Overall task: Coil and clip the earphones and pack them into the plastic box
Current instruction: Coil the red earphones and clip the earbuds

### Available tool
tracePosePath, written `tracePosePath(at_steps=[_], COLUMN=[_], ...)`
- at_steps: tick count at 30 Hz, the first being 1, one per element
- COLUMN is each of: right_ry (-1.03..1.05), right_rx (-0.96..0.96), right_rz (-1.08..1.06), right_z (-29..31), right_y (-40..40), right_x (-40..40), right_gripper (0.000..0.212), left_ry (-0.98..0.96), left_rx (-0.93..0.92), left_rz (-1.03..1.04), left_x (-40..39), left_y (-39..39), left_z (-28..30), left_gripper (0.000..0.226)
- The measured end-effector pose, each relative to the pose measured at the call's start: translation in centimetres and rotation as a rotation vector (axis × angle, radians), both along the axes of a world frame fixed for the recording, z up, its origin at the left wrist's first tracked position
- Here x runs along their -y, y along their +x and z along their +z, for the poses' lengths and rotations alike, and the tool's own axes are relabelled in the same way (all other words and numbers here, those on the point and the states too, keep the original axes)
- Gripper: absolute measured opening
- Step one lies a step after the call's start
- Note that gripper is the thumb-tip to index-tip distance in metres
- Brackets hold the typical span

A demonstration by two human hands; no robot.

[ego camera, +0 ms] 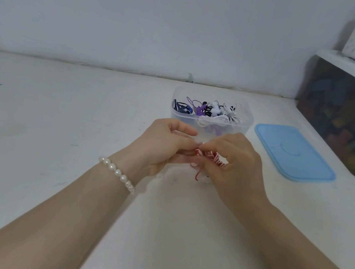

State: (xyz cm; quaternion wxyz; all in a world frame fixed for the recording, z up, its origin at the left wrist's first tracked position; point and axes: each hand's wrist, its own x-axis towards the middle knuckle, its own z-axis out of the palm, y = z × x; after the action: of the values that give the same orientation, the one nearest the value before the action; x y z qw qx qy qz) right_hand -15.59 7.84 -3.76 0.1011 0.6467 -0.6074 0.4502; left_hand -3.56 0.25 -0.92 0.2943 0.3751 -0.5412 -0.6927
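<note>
Stretching wide under everything is a big white table, with lots of bare room on its left side and near its front edge. At the far right edge sits a large dark storage bin with a white lid. Beside it, a flat blue plastic lid lies on the table, just right of the clear plastic box. The box stands open near the back wall and holds coiled earphones in white, purple and dark blue. Right in front of the box, the left hand and the right hand meet above the table. Both have curled fingers pinching a small bunch of red and white earphones. A loop of the cord hangs down between them. A pearl bracelet sits on the left wrist.
</note>
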Motion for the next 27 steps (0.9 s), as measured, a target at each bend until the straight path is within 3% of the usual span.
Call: tracePosePath(at_steps=[6, 10, 14, 17, 20, 27], right_ry=[0.095, 0.187, 0.192, 0.146, 0.118, 0.113], right_rx=[-0.036, 0.159, 0.409, 0.553, 0.693, 0.737], right_rz=[-0.042, 0.027, 0.016, 0.063, 0.152, 0.176], right_z=[-0.3, -0.1, 0.2, 0.7, 1.0, 1.4], right_y=[-0.8, -1.0, -1.2, -1.5, -1.6, -1.6], right_x=[0.4, 0.1, -0.3, -0.5, -0.6, -0.8], right_gripper=[0.013, 0.006, 0.008, 0.018, 0.023, 0.019], left_ry=[-0.125, -0.139, -0.536, -0.558, -0.559, -0.596], left_rx=[0.094, 0.146, 0.575, 0.758, 0.813, 0.802], left_rz=[-0.049, -0.164, -0.220, -0.403, -0.490, -0.495], left_x=[0.1, 0.9, 2.5, 2.0, 1.8, 2.2], left_y=[0.4, 1.9, 4.1, 4.1, 3.7, 3.7], left_z=[0.2, 1.2, 1.6, 1.4, 0.8, 0.4], left_gripper=[0.015, 0.014, 0.015, 0.019, 0.020, 0.016])
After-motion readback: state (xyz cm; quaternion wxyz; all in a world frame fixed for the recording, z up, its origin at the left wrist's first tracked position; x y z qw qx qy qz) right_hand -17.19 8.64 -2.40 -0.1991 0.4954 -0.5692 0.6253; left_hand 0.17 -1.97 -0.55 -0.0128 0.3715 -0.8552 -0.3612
